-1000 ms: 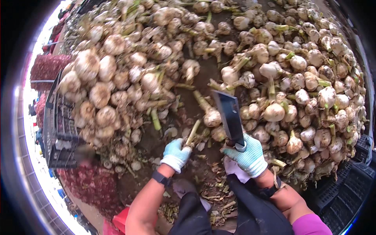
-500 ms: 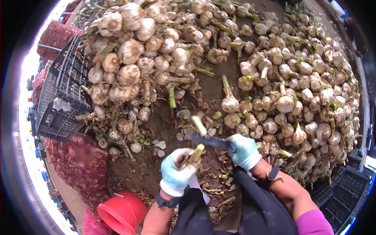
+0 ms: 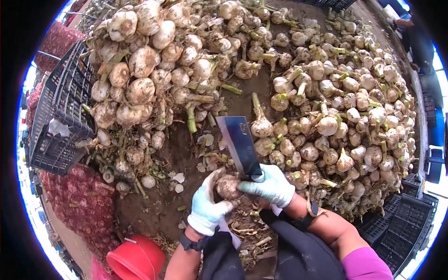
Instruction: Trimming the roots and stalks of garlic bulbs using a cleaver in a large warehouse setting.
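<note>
My gloved left hand [image 3: 205, 205] is closed around a soil-stained garlic bulb [image 3: 228, 187] in front of my knees. In my gloved right hand [image 3: 273, 186] is a cleaver [image 3: 240, 142], its broad dark blade pointing away from me and its flat side showing. The right thumb reaches over to the bulb and appears to touch it. Beyond the blade, a garlic bulb with a long stalk [image 3: 261, 127] lies on the soil. Both gloves are pale blue and white, and the right one hides most of the cleaver's handle.
Large garlic heaps rise at the left [image 3: 142, 63] and right [image 3: 354, 116]. Along the left side are a black crate [image 3: 56, 144], a red mesh sack [image 3: 79, 200] and a red bucket [image 3: 135, 257]. Black crates [image 3: 403, 233] stand at right. Another person's arm shows at the far right.
The stalk has been cut off, and the piece seen above the blade is gone from there. The cleaver has swung upright. My right hand has come in against the bulb, which has turned.
</note>
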`<state>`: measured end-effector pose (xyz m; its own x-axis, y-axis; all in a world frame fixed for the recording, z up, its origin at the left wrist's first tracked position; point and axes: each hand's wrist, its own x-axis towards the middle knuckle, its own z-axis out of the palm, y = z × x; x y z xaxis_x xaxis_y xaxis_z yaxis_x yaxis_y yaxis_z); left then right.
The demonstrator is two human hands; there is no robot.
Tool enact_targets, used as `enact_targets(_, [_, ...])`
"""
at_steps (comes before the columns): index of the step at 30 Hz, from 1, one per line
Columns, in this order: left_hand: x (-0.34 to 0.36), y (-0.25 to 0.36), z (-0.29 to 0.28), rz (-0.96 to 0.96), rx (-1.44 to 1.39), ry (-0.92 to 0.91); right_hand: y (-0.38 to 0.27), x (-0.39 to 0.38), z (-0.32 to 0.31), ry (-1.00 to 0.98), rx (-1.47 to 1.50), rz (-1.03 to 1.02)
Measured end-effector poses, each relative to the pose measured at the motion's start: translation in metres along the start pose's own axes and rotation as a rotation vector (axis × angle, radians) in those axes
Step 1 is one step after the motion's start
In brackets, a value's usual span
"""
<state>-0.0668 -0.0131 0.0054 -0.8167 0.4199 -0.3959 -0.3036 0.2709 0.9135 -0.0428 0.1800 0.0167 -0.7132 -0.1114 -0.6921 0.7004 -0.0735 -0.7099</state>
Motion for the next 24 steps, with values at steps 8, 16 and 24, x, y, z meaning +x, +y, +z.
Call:
enact_targets(8, [0.014, -0.011, -0.004, -0.045, -0.325, -0.103, 0.004, -0.019, -0.007, 0.283, -0.825, -0.728])
enact_targets(16, [0.019, 0.004, 0.025, -0.273, -0.568, 0.118, 0.016, -0.022, -0.009, 0.289, -1.172, -0.816])
enact_targets(24, [0.012, 0.025, 0.024, -0.124, -0.362, 0.083, 0.028, 0.005, -0.019, 0.261, -0.897, -0.976])
